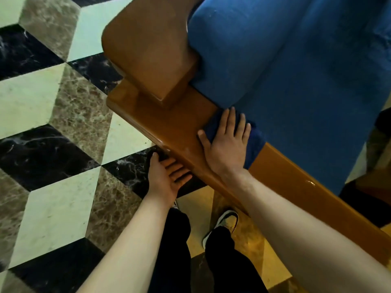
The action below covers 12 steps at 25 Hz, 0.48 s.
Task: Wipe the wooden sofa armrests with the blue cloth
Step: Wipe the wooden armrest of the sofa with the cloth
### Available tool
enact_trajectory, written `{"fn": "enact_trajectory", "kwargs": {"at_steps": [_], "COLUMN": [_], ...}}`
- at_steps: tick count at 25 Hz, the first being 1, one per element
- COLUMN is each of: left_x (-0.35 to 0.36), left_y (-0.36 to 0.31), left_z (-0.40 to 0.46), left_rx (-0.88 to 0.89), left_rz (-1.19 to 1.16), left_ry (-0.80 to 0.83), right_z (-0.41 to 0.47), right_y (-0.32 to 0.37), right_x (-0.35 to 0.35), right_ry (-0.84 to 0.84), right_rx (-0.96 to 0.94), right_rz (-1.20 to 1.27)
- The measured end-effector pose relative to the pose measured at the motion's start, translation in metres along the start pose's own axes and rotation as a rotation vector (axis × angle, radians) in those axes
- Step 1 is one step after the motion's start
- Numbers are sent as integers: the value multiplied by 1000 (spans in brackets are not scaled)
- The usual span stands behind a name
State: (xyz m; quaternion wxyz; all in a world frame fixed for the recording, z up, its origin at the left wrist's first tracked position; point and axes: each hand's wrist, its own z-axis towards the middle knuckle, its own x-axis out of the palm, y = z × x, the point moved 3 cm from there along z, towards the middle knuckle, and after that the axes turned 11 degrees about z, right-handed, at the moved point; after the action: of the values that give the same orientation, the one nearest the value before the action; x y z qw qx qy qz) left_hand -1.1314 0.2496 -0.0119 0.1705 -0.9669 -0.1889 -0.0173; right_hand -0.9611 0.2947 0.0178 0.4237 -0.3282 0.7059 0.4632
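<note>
The glossy brown wooden sofa armrest (148, 49) rises at the top centre, and a wooden front rail (285, 172) runs from it down to the right. A dark blue cloth (255, 144) lies on that rail beside the blue seat cushion. My right hand (224, 144) presses flat on the cloth with straight, spread fingers. My left hand (167, 176) sits palm up against the rail's outer lower edge, its fingers reaching under the wood and holding nothing.
The blue sofa cushion (306, 70) fills the upper right. A marble floor (53, 102) with black, pale green and brown tiles spreads to the left. My legs and a shoe (226, 223) stand below the rail.
</note>
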Motion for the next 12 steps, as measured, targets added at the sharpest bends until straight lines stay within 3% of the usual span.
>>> {"fn": "enact_trajectory", "kwargs": {"at_steps": [2,6,12], "left_x": [-12,-29,-15], "left_y": [-10,-35,-66], "left_z": [6,18,17], "left_rx": [12,74,204], "left_rz": [-10,-29,97], "left_ry": [1,16,12], "right_z": [-18,-26,-24], "right_y": [22,73,79], "right_x": [15,42,49], "right_ry": [23,145,56], "right_rx": [-60,-439,-404], "right_rz": [-21,-157,-173]}}
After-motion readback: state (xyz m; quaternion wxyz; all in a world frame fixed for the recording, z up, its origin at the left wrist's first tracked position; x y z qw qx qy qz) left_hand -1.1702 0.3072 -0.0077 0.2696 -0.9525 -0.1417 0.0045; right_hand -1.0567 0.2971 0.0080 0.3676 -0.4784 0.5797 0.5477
